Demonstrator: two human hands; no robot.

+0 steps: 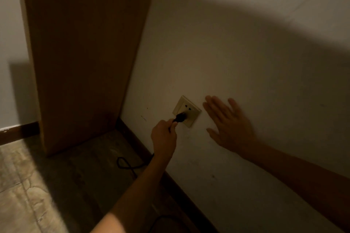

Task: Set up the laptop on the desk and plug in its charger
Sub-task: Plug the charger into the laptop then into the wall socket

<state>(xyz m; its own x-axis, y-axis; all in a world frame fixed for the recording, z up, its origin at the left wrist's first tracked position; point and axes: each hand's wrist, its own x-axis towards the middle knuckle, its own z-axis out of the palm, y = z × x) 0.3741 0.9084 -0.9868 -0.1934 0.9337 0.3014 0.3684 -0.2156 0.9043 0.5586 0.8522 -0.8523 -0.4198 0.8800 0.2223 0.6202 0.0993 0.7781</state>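
Note:
A cream wall socket [189, 108] sits low on the white wall. The black charger plug [180, 117] is pressed against the socket's lower holes. My left hand [164, 138] pinches the plug from behind, fingers closed on it. The black cable [126, 165] loops on the floor below my left forearm. My right hand [229, 125] lies flat on the wall just right of the socket, fingers spread, holding nothing. No laptop is in view.
A tall wooden desk side panel [85, 53] stands against the wall left of the socket. A dark skirting board [136, 138] runs along the wall's foot. The tiled floor [24, 185] is lit at the lower left; the rest is in shadow.

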